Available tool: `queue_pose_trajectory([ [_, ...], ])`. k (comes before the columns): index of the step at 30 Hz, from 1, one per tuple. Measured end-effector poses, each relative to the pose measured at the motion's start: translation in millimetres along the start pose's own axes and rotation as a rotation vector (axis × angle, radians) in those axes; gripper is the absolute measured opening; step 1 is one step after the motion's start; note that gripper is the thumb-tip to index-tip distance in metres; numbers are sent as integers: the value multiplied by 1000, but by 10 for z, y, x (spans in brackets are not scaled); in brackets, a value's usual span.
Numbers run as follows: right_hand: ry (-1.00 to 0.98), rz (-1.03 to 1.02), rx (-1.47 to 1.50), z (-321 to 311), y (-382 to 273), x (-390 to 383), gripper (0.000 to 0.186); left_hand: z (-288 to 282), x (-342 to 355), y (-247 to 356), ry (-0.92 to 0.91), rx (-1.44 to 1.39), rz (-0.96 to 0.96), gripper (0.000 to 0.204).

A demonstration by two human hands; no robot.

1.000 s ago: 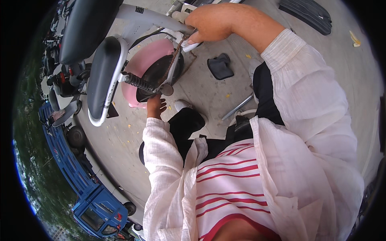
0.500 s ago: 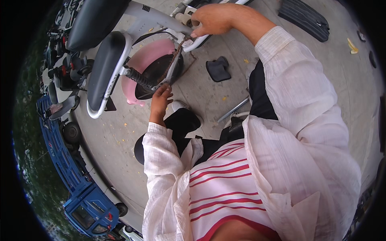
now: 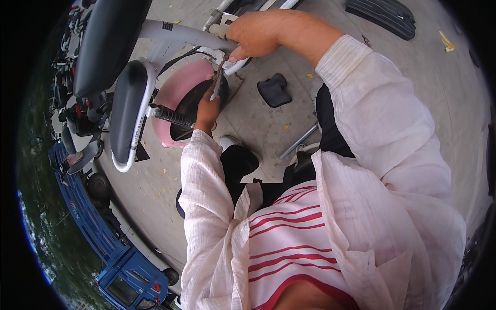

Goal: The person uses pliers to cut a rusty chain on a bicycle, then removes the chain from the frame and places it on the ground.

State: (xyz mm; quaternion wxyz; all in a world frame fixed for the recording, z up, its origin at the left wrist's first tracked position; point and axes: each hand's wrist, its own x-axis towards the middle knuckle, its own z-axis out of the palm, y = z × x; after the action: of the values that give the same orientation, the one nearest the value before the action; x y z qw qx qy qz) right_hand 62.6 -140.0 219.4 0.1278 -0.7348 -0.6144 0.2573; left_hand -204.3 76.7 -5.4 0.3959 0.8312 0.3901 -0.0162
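Observation:
A small electric bike stands in front of me, with a pink rear mudguard (image 3: pixel 175 95) over a black tyre. A rusty chain (image 3: pixel 219 68) runs down beside a grey metal bar. My left hand (image 3: pixel 207 114) is closed at that bar and the chain's lower part, next to a black spring shock absorber (image 3: pixel 173 115); its fingertips are partly hidden. My right hand (image 3: pixel 256 35) is bent over the white frame tube (image 3: pixel 237 66) near the chain's upper end. Its thumb points at the chain, and the curled fingers are hidden behind the hand.
Above the mudguard are a black main saddle (image 3: pixel 111 41) and a black rear seat (image 3: pixel 129 106). On the concrete lie a black moulded piece (image 3: pixel 275 90), a metal tube (image 3: pixel 299 140) and a dark ribbed panel (image 3: pixel 382 15). A blue truck (image 3: pixel 132 276) and parked scooters stand at left.
My left hand has moved up along the grey bar, away from its lower end. My right hand stays by the upper end of the chain. The whole view has shifted slightly.

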Motion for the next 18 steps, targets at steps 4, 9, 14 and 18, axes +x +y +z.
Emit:
queue_pose_trajectory([
  [4, -41, 0, -34, 27, 55, 124, 49, 152, 258, 212, 14, -24, 65, 52],
  [9, -32, 53, -38, 54, 91, 180, 65, 230, 558, 353, -15, 110, 117, 49],
  [14, -75, 24, 8, -49, 7, 191, 41, 52, 634, 350, -77, 447, 153, 41],
  [18, -12, 59, -20, -8, 19, 251, 33, -72, 544, 950, -88, 656, 93, 33],
])
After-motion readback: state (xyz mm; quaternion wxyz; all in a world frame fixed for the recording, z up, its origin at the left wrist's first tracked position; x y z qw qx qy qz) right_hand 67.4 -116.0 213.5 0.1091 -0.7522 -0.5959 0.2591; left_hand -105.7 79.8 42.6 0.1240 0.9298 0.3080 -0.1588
